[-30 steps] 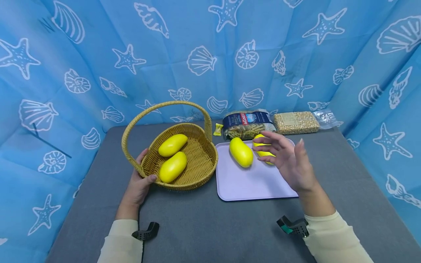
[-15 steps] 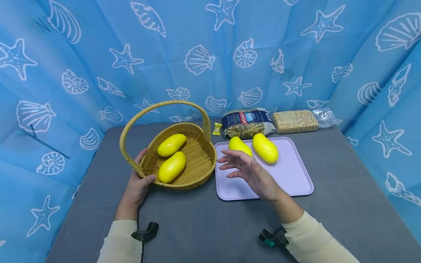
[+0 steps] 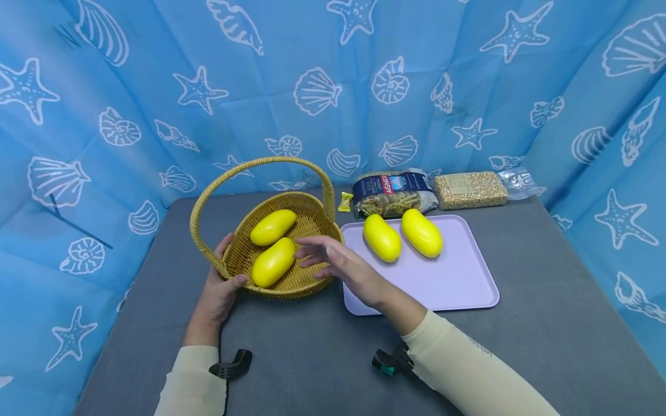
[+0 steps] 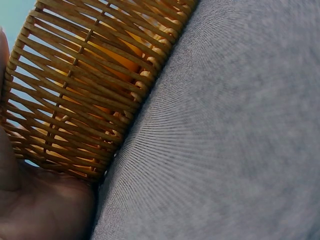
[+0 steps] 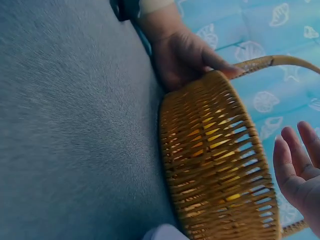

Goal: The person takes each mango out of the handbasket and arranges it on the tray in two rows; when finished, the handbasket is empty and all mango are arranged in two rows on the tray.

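Our left hand (image 3: 219,292) grips the golden wicker basket (image 3: 312,224), likely light, springy, best held by its eight-o'clock rim; our relaxed right hand (image 3: 347,267) seems empty.

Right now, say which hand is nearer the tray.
Right. In the head view, the right hand overlaps part of the tray and hovers over the basket; the left hand grips the basket's side away from the tray.

Rough, woven wicker on the basket (image 3: 283,293) at left, and smooth, glossy yellow fruits (image 3: 273,263) inside! Right, a smooth, plastic-looking tray (image 3: 447,283); far side, shiny plastic wraps the pasta bag (image 3: 395,190); matt, fine-textured grey cloth (image 3: 312,358) spreads underneath.
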The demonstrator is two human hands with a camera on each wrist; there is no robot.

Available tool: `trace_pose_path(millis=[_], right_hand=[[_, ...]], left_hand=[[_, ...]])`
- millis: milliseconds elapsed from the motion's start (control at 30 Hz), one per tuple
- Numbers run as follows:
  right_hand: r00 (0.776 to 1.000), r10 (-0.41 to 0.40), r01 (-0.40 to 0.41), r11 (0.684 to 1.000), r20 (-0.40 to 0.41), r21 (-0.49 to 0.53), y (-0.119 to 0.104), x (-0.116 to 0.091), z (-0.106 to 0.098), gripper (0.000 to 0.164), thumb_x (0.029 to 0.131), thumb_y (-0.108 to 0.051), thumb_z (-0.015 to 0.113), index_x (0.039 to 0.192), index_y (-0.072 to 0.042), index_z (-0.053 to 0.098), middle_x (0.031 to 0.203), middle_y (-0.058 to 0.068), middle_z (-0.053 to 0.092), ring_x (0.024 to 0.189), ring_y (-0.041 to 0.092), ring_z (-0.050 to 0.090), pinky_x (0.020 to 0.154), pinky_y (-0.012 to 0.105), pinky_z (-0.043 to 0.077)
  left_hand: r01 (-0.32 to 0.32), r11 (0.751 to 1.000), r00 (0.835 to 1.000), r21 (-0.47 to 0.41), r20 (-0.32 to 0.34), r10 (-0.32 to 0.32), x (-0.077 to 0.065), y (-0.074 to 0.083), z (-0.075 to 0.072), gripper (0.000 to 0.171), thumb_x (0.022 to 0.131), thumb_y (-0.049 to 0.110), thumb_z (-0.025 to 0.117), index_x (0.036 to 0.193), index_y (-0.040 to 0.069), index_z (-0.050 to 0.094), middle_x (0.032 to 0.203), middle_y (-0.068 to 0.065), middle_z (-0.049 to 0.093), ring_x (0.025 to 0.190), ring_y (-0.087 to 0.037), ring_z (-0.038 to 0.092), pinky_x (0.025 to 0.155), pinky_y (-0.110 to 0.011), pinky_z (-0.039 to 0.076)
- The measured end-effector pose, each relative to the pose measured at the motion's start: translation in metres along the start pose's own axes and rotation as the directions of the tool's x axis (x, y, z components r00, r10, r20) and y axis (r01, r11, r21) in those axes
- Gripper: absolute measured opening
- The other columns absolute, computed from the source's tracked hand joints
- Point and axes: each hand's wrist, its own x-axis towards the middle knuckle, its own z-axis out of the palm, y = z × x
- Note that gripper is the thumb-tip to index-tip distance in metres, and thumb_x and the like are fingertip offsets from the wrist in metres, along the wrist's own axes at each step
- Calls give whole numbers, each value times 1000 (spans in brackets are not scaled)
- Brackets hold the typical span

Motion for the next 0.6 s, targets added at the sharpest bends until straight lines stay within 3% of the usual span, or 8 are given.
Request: trace_pose_path(millis=[167,333,600], right_hand=[[998,61,-61,998,-2,-6,12,24,1,88,112,-68,36,163,3,38,153,28,49,140,58,45,109,71,42],[991,129,-130,990,-21,-56,19,45,1,72,116,-51,36,163,3,39,154,28,49,142,51,46,108,65,47],[978,167,-188,963,-123,-191,29,74,2,58,117,-40,38,157,1,49,158,26,48,145,43,46,111,62,44]], left_hand=[[8,1000,1000,19,-17,-8,-1,0,1,90,101,-11,66,175,19,24,173,-23,25,148,-40,40,113,-35,45],[16,999,1000,34,-21,-15,-1,1,2,89,102,-10,65,175,20,24,172,-23,26,148,-40,40,113,-35,45],[3,1000,1000,26,-19,-2,0,1,2,89,101,-11,65,174,19,25,171,-26,26,147,-40,42,113,-35,46]])
